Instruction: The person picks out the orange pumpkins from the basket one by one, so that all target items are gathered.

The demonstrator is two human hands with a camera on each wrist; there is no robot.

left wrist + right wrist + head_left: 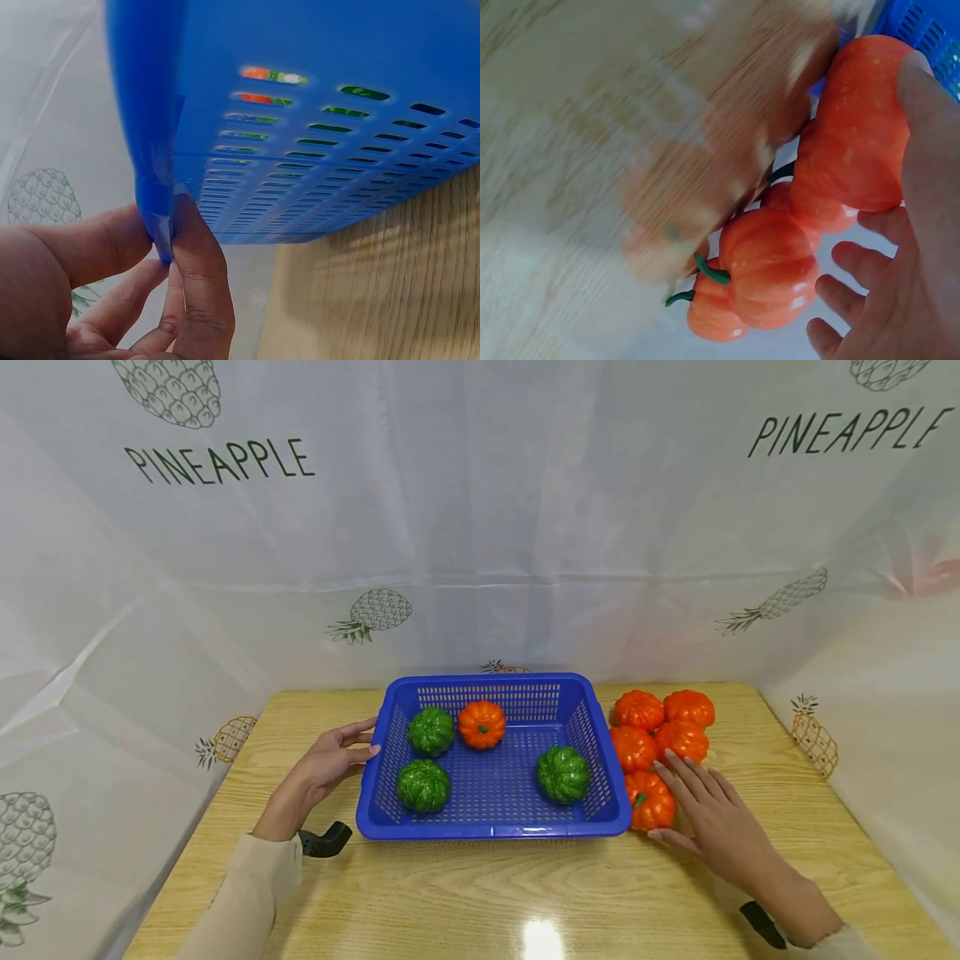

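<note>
A blue plastic basket (495, 832) sits on the wooden table. In the head view it holds three green pumpkins (423, 786) and one small orange pumpkin (481, 724). At the basket's left side, my left hand (335, 760) pinches the rim (154, 187) between thumb and fingers. Several orange pumpkins (682, 740) lie in a cluster against the basket's right side. My right hand (716, 818) reaches over the nearest orange pumpkin (652, 806), fingers spread and nearly straight. In the right wrist view, its thumb lies along that pumpkin (862, 127).
The wooden table (480, 893) extends in front of the basket. A pale curtain (495, 527) printed with pineapples hangs behind and at both sides. Black wrist mounts (326, 841) show beneath both forearms.
</note>
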